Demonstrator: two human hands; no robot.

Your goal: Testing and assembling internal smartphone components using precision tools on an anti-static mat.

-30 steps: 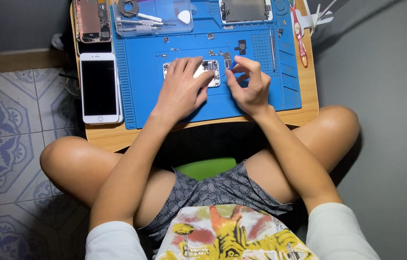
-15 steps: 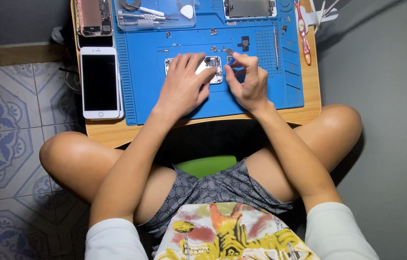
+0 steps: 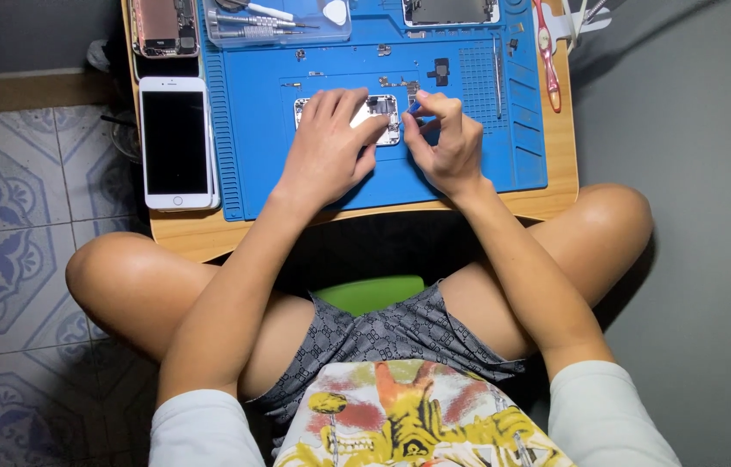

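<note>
Left hand (image 3: 326,147) flat, fingers spread, pressing on opened phone (image 3: 383,117) at centre of blue mat (image 3: 331,186) on table (image 3: 201,238). Right hand (image 3: 443,143) pinched shut on small blue tool (image 3: 414,110) at phone's right edge. White phone (image 3: 177,143) left of mat.

A low wooden table (image 3: 210,233) carries a blue repair mat (image 3: 469,164) over most of its top. At nine o'clock of the mat, directly on the wood, lies a white smartphone (image 3: 177,143), face up.
</note>
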